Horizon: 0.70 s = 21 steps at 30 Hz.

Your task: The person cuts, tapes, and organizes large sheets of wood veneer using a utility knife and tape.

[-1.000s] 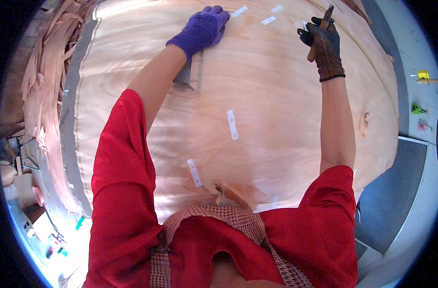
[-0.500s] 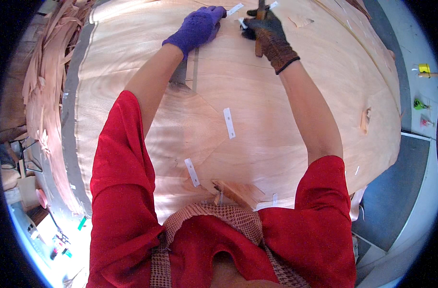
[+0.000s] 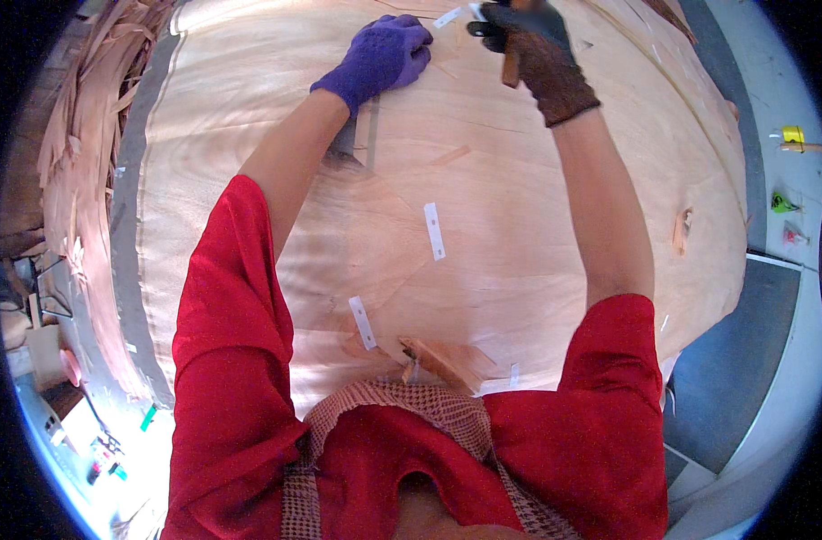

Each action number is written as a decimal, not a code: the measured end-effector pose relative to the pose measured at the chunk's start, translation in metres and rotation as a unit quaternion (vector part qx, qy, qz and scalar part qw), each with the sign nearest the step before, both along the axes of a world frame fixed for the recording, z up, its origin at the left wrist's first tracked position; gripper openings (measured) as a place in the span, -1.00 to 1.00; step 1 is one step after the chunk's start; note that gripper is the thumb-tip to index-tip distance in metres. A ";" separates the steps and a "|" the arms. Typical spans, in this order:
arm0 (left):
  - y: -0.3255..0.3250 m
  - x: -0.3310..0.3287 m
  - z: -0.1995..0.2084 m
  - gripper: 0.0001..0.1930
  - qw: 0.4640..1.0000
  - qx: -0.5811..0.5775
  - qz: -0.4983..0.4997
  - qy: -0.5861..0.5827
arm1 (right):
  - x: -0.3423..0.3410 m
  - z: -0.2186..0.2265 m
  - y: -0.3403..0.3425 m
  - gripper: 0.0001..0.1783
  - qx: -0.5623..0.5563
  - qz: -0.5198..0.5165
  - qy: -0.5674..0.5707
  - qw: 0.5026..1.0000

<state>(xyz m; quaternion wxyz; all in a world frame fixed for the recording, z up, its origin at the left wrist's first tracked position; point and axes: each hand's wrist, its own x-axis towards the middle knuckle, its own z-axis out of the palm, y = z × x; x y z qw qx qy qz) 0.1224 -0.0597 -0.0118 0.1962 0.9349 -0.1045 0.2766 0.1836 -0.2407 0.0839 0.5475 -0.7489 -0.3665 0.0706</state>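
Purple-gloved left hand [image 3: 384, 56]'s flat-ish on pale wood veneer [image 3: 510, 216], fingers loose, left of a white tape strip [image 3: 447, 18]; black-and-brown-gloved right hand [image 3: 541, 56]'s right of it, gripping a brown stick-like tool [image 3: 511, 68].

Yellow object [image 3: 792, 135]; green object [image 3: 781, 203]; dark panel [image 3: 735, 355]

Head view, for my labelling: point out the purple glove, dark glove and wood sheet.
Purple glove [image 3: 382, 58]: head view, its back.
Dark glove [image 3: 546, 70]: head view, its brown part.
Wood sheet [image 3: 510, 229]: head view, bare middle.
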 end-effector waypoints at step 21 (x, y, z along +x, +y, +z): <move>-0.013 -0.013 0.011 -0.63 0.972 0.232 -0.018 0.041 | -0.012 -0.057 -0.002 -0.76 -0.198 -0.107 0.096 0.969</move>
